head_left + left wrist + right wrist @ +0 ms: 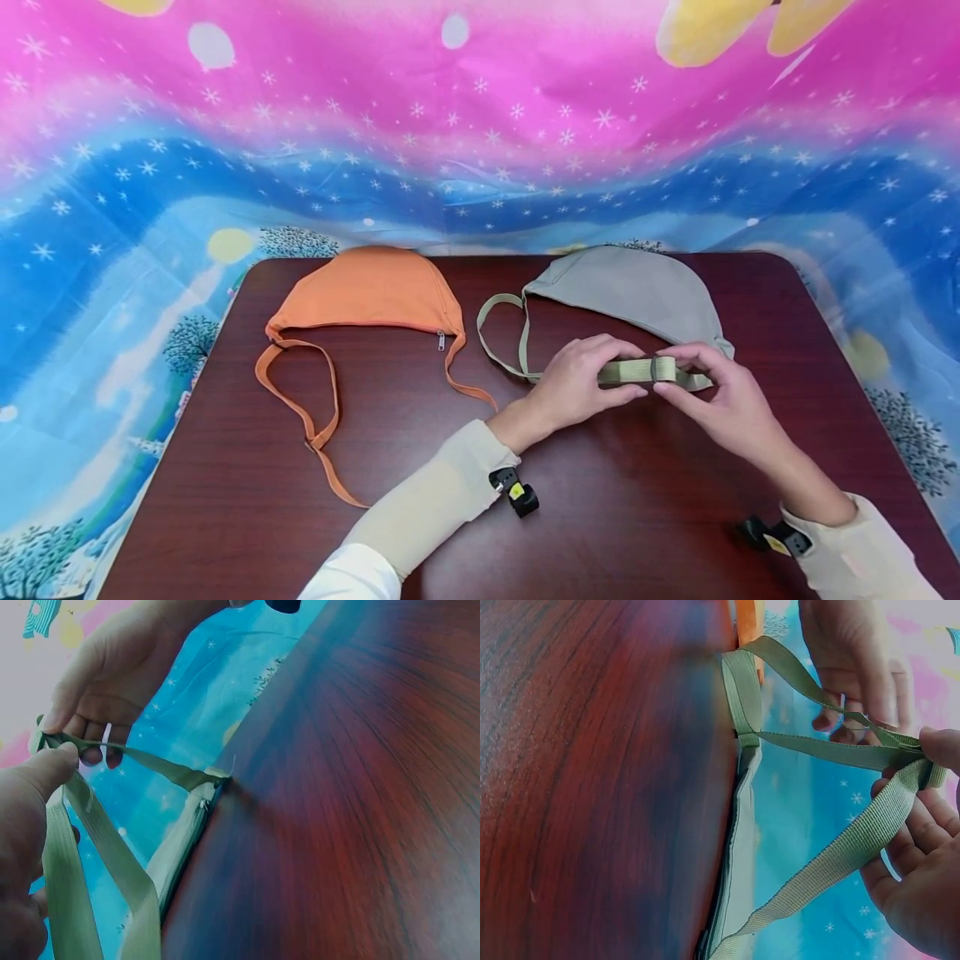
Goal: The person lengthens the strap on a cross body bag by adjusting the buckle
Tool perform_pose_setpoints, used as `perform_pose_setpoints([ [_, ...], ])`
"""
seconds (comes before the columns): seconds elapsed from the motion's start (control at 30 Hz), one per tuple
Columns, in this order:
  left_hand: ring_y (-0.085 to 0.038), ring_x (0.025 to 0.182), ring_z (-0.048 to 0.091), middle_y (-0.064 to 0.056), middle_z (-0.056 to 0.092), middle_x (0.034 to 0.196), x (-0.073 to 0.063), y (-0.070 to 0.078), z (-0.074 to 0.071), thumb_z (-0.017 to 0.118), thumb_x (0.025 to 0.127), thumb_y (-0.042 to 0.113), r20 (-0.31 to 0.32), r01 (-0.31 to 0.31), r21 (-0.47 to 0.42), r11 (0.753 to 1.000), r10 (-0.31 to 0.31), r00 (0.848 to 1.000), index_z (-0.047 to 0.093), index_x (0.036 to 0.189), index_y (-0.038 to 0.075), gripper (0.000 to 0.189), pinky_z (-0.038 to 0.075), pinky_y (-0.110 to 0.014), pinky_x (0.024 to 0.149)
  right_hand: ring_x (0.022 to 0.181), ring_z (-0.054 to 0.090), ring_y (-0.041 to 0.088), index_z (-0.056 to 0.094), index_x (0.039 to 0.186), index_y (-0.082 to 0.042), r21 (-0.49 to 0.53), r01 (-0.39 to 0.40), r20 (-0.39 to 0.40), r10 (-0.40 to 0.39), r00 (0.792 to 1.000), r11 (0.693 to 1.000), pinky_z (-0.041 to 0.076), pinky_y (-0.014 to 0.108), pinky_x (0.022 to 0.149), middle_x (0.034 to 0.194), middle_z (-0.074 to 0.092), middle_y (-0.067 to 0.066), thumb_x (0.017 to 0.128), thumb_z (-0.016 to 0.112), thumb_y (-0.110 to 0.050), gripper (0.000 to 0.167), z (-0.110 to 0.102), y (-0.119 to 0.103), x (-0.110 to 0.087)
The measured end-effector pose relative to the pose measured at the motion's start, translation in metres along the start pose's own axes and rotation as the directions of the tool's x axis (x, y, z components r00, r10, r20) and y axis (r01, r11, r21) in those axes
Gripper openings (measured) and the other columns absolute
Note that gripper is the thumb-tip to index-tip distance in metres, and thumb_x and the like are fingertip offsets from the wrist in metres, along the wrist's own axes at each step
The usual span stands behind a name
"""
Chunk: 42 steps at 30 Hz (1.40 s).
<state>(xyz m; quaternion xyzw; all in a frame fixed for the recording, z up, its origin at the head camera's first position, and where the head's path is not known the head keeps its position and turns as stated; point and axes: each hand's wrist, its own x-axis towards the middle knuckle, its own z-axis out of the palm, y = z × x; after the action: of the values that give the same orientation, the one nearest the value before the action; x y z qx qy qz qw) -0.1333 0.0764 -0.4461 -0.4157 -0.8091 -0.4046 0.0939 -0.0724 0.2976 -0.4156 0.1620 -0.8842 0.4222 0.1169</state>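
Two pale beige sleeves (431, 500) come in nearest, below the grip, over a glossy, dark red-brown wood-grain table (600, 517) with rounded far corners. The left hand (577, 382) and the right hand (726, 402) each pinch a flat olive-green webbing strap (628, 372) between thumb and fingers, close together, with a dark slider buckle (653, 369) between them; the strap is lifted off the wood. Just beyond the grip lies the strap's own bag, a grey half-moon cloth bag (630, 283), flat near the table's far edge. Beyond and left of the grip lies an orange half-moon cloth bag (367, 287), its orange strap (333, 479) looping toward the left sleeve. Behind everything and down both sides hangs a pink-and-blue printed cloth backdrop (450, 167), dotted with white snowflakes, yellow patches and dark trees.
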Motion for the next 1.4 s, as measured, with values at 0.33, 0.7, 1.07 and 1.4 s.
perform_pose_setpoints([
  [0.33,-0.005,0.094,0.060,0.009,0.068,0.105,-0.014,-0.016,-0.002,0.083,0.087,0.028,-0.068,0.023,0.075,0.997,-0.018,0.998,0.070,0.115,0.018,0.032,0.044,-0.024,0.086,0.086,0.060,0.001,0.066,0.122,-0.001,0.096,-0.030,-0.041,0.034,0.999,0.995,0.046,0.015,0.062,0.095,0.068,-0.013,0.080,0.077,0.015,0.047,-0.005,0.000,0.002],
  [0.7,-0.007,0.100,0.062,0.008,0.070,0.110,-0.014,-0.015,-0.001,0.080,0.090,0.024,-0.045,0.025,0.096,0.995,-0.021,0.999,0.069,0.117,0.018,0.030,0.046,-0.026,0.089,0.087,0.061,0.002,0.065,0.122,0.000,0.121,-0.031,-0.037,0.036,0.999,0.992,0.046,0.016,0.061,0.095,0.068,-0.012,0.080,0.076,0.016,0.046,-0.004,0.002,0.003],
  [1.07,-0.008,0.106,0.061,0.005,0.066,0.128,-0.016,-0.017,0.001,0.077,0.091,0.021,-0.010,0.066,0.170,0.983,-0.065,0.998,0.058,0.139,0.018,0.052,0.044,-0.026,0.097,0.087,0.060,0.002,0.065,0.122,0.000,0.117,-0.030,-0.034,0.034,0.999,0.993,0.047,0.016,0.060,0.095,0.067,-0.011,0.080,0.076,0.016,0.046,-0.005,0.000,0.005],
  [1.4,-0.007,0.094,0.062,0.006,0.069,0.105,-0.017,-0.020,0.000,0.075,0.091,0.020,-0.102,-0.035,0.173,0.984,0.054,0.993,0.070,0.120,0.015,0.030,0.047,-0.024,0.084,0.086,0.060,0.002,0.065,0.122,0.001,0.115,-0.026,-0.041,0.031,0.999,0.993,0.045,0.015,0.064,0.094,0.067,-0.010,0.081,0.076,0.016,0.046,-0.006,0.004,0.005],
])
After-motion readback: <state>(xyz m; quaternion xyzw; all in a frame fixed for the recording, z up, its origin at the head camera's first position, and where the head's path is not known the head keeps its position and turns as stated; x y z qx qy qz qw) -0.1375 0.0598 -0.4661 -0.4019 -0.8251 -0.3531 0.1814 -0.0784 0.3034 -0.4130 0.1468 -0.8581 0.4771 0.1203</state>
